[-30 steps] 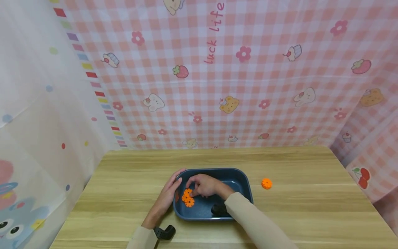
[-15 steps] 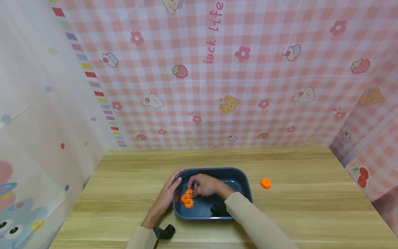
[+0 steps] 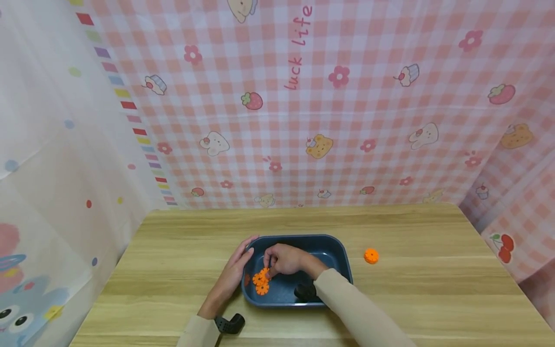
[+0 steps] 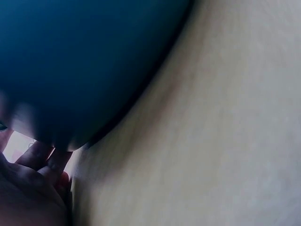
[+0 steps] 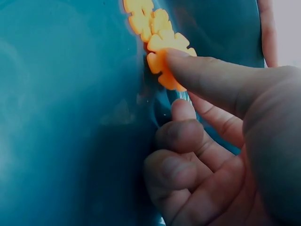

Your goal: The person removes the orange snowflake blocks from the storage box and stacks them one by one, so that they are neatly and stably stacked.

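A dark blue rectangular basin point(image 3: 299, 304) sits on the wooden table. My left hand point(image 3: 231, 272) lies along its left side, fingers stretched against the outer wall and thumb at the rim. In the left wrist view, the fingertips point(image 4: 59, 157) touch the wall from outside. My right hand point(image 3: 284, 259) reaches into the basin. It pinches an orange notched snowflake disc point(image 5: 169, 61), thumb on the near face and the index finger mostly hidden behind. This disc stands tilted and overlaps other orange snowflake discs point(image 3: 262, 288) at the basin's left end.
Right of the basin, more orange snowflake discs point(image 3: 371, 256) lie stacked on the wooden table point(image 3: 433, 289). A black wrist device point(image 3: 231, 324) sits at the left wrist, another point(image 3: 305, 291) at the right wrist inside the basin. A pink checked cloth point(image 3: 368, 111) hangs behind the table.
The right hand's fingers have drawn closer together on a disc, shifting it slightly toward the front. The neighbouring discs have slid a little frontward. The left hand and basin stay put.
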`<state>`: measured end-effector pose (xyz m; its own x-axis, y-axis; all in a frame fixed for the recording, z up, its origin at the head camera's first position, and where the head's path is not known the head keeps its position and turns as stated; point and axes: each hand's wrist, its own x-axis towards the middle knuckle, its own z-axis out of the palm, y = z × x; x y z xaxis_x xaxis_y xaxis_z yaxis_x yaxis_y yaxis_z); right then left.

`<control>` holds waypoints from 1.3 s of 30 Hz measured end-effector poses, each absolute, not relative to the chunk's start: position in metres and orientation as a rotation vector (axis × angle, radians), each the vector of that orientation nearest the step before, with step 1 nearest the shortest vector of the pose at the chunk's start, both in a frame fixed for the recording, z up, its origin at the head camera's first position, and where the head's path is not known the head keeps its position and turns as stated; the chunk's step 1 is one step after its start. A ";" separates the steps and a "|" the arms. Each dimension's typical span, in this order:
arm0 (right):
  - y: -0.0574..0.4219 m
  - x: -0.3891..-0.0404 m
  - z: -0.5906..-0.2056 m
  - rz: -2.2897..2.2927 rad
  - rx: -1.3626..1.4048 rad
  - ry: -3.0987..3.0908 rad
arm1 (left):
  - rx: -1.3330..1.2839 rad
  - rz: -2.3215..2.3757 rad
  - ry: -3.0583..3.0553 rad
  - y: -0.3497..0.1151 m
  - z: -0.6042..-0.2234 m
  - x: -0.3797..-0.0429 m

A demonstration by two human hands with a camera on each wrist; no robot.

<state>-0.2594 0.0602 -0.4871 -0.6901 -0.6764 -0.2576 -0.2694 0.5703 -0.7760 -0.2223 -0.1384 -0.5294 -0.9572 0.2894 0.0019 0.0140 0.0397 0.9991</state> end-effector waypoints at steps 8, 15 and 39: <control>0.061 -0.258 -0.485 -0.979 -0.782 2.270 | 0.312 2.034 2.100 -0.138 -0.528 -0.221; 0.062 -0.257 -0.484 -1.021 -0.788 2.240 | 0.300 2.020 2.115 -0.138 -0.527 -0.220; 0.091 -0.256 -0.453 -1.176 -0.735 2.213 | 0.291 2.013 2.092 -0.137 -0.527 -0.220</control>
<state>-0.2557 0.0915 -0.4534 -0.7155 -0.6716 -0.1923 -0.2163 0.4746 -0.8532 -0.2203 -0.1370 -0.5273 -0.9553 0.2946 -0.0235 -0.0121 0.0403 0.9991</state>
